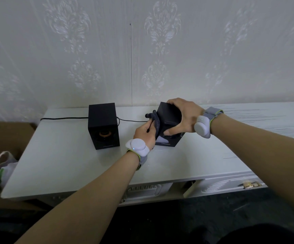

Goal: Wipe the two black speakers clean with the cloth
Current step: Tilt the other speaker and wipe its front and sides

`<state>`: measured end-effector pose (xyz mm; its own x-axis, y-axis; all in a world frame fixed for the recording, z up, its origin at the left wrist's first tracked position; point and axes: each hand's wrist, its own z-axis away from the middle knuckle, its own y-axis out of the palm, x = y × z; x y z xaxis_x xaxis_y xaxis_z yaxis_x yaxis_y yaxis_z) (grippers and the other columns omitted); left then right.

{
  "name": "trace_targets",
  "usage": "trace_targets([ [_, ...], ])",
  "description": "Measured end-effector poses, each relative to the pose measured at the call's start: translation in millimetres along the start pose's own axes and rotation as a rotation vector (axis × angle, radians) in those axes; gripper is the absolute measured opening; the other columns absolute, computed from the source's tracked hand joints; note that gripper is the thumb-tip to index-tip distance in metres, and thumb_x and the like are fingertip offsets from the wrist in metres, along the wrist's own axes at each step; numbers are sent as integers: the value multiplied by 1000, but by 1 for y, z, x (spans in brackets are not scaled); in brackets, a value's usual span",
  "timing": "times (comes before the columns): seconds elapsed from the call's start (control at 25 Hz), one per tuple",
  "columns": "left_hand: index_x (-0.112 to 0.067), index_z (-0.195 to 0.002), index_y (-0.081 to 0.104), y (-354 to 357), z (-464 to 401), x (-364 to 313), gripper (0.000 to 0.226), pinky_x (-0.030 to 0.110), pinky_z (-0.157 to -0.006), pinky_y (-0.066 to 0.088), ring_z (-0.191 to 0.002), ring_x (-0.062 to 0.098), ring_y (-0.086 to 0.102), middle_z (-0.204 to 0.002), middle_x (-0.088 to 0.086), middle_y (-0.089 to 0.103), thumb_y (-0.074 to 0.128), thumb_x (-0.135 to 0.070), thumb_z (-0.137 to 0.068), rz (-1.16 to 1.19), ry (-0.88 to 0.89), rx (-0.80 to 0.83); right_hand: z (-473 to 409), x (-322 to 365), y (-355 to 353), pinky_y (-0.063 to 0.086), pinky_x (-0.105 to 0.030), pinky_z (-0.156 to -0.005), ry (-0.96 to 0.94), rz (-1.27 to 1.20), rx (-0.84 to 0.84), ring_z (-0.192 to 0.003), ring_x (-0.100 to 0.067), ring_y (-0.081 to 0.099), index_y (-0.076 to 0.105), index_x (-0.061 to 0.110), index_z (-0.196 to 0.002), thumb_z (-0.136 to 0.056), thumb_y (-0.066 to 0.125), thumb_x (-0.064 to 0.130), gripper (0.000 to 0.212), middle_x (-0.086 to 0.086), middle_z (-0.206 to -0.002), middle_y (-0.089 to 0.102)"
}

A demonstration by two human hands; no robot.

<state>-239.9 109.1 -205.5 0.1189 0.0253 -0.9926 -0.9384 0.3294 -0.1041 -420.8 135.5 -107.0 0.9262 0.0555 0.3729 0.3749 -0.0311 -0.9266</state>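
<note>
A person's right hand (pixel 183 117) clasps the top and near side of a black speaker (pixel 169 118) tipped off its base on a white table (pixel 72 164), fingers curled over the upper edge and thumb pressed across the front. The left hand (pixel 145 132) pinches a dark cloth (pixel 155 120) against the speaker's left face; its grip is closed on the fabric, though the fingertips are hidden behind the folds. Much of the tilted speaker's front is covered by the right hand's thumb and the cloth, and only its lower corner with a faint strip of lettering shows, too small to read. Whether that corner touches the table cannot be told.

A second black speaker (pixel 103 125) stands upright just to the left, well clear of both hands, its orange-ringed cone dim in shadow. A black cable (pixel 63 118) runs from it leftward off the table edge, and a thinner lead passes behind toward the held speaker, where it disappears behind the cloth.

Both wrists carry pale grey strapped devices (pixel 137 146). At the left margin a white plastic bag (pixel 0 169) sits partly cut off beside brown cardboard (pixel 7 132). Below the table, pale moulded panels are blurred and hard to identify.
</note>
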Motion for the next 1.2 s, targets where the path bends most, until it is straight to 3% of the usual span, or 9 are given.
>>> trace_targets([
  [0.16,-48,-122,66,3,-9,-11,33,42,-96,56,-103,20,71,-105,-7,77,51,-48,-94,76,27,10,-2,0,1,51,-28,-80,-8,22,6,-95,-9,58,42,48,-118,-39,75,84,93,24,-107,51],
  [0.36,-49,-127,63,6,-2,-30,34,22,-75,59,-98,6,73,-114,-15,75,52,-44,-96,175,58,49,-3,2,-1,54,-32,-77,-8,37,14,-92,-10,60,43,48,-113,-39,77,81,88,23,-105,53],
  [0.56,-52,-135,55,2,14,-33,38,17,-96,50,-113,-3,63,-121,-24,70,48,-40,-99,118,137,59,-4,6,-1,56,-35,-73,-7,50,18,-86,-4,60,46,46,-106,-39,77,81,81,23,-98,54],
  [0.68,-48,-135,55,-1,24,-27,36,9,-93,46,-114,-11,59,-119,-33,67,49,-36,-102,113,138,57,-5,7,-1,56,-34,-72,-4,56,26,-85,-4,59,45,47,-106,-38,76,81,83,23,-99,53],
  [0.76,-49,-133,56,-2,30,-21,34,12,-96,46,-115,-12,58,-118,-36,65,50,-36,-102,107,119,45,-5,8,0,55,-33,-73,-9,51,30,-87,-7,59,44,47,-108,-38,77,82,85,21,-101,53],
  [0.84,-49,-134,55,-2,35,-13,35,18,-99,48,-118,-8,59,-124,-28,66,49,-36,-102,82,101,38,-5,6,0,54,-33,-77,-10,35,30,-92,-11,59,43,46,-114,-39,77,81,89,20,-106,53],
  [0.92,-44,-138,55,-3,36,-5,37,15,-93,50,-112,-7,62,-119,-24,71,48,-37,-102,48,89,38,-4,5,0,52,-31,-79,-6,17,30,-95,-13,59,43,46,-116,-39,78,80,91,19,-108,53],
  [1.08,-42,-141,52,-4,29,6,39,-2,-70,41,-85,-25,58,-88,-44,65,44,-38,-103,-29,39,15,-3,4,0,47,-26,-77,-4,6,36,-95,-13,58,42,45,-118,-40,78,80,93,20,-109,52],
  [1.2,-42,-144,49,-1,21,6,41,-5,-63,37,-82,-19,58,-98,-37,61,41,-38,-104,-27,-26,15,-3,3,1,47,-26,-78,-8,9,31,-96,-13,58,42,45,-118,-40,77,80,93,19,-110,52],
])
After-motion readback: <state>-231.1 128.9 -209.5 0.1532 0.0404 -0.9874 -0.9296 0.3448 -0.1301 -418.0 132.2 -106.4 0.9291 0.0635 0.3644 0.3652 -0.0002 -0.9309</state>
